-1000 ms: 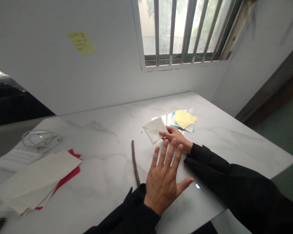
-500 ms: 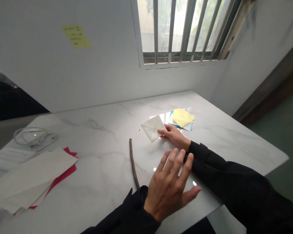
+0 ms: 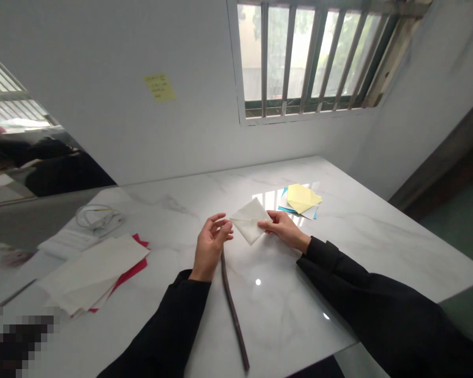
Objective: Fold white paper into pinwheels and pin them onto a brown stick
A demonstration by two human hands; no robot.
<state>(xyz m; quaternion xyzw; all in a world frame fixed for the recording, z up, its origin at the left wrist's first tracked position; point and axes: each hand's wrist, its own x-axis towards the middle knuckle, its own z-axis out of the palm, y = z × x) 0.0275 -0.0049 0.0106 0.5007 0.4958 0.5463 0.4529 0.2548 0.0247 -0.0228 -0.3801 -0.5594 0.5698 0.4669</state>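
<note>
A folded cream paper envelope [image 3: 249, 221] hangs tilted above the marble-patterned table [image 3: 284, 315]. My right hand [image 3: 286, 230] pinches its right corner between thumb and fingers. Beside the left corner is my left hand [image 3: 212, 247], its fingers curved and apart, with nothing visibly held; the fingertips come close to the paper. A thin brown stick [image 3: 233, 310] lies on the table below the envelope, its upper end near my left hand. Behind my right hand rests a small pile topped by a yellow folded paper [image 3: 302, 198], with white and blue pieces under it.
Large cream sheets [image 3: 98, 273] with red paper [image 3: 136, 270] under them lie at the left. Behind these are a coiled white cable [image 3: 102, 220] and a clear sheet. A barred window [image 3: 299, 58] and a yellow note [image 3: 160, 87] are on the back wall.
My left hand has moved left and away from the front, from over the table's near part to the envelope's left side. My right hand still holds the envelope. The view has shifted left.
</note>
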